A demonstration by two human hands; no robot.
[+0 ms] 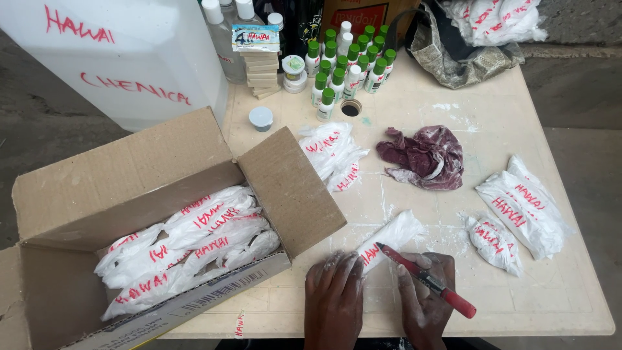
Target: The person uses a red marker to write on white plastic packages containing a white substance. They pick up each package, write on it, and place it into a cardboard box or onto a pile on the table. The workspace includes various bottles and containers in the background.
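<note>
The left hand [334,295] presses flat on a white tied packet [389,238] just right of the open cardboard box [103,194], which holds more such packets. The right hand [424,295] grips a red marker [424,279], its tip touching the packet. A maroon rag [424,157] lies beyond, right of the box.

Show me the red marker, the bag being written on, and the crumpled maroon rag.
red marker [424,280], head view, middle of its barrel, in the right hand.
white bag [395,234], head view, its bare upper half.
maroon rag [424,157], head view, centre of the crumpled cloth.
</note>
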